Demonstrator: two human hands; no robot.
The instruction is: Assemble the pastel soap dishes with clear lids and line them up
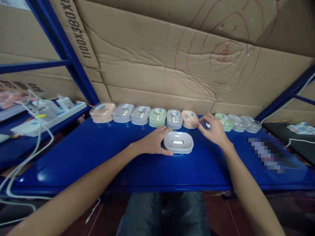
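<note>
At the far left, white power strips (46, 113) with trailing white cables (29, 157) are seen on a side shelf beyond the blue upright (73, 65). A blue table top (98, 157) is backed by flattened cardboard sheets (152, 62) marked with red scribbles. Along the back edge a row of lidded soap boxes is set out — from the left, a peach box (102, 112), 2 grey boxes (123, 112), a green box (157, 117), a further grey box (174, 118) and a small peach box (189, 119).

The left hand (154, 141) is laid flat on the table, its fingers loosely spread and touching the left side of a grey soap box (178, 142), which stands alone near the middle of the table, in front of the row; nothing is pinched. The right hand (214, 130) is held just behind and to the right of this box, its fingers curled toward a partly hidden box in the row — whether that box is gripped cannot be told.

Further right, a green-lidded box (224, 122) and 2 clear boxes (246, 124) close the row. A blurred dark patch (269, 154) lies on the table's right end.
</note>
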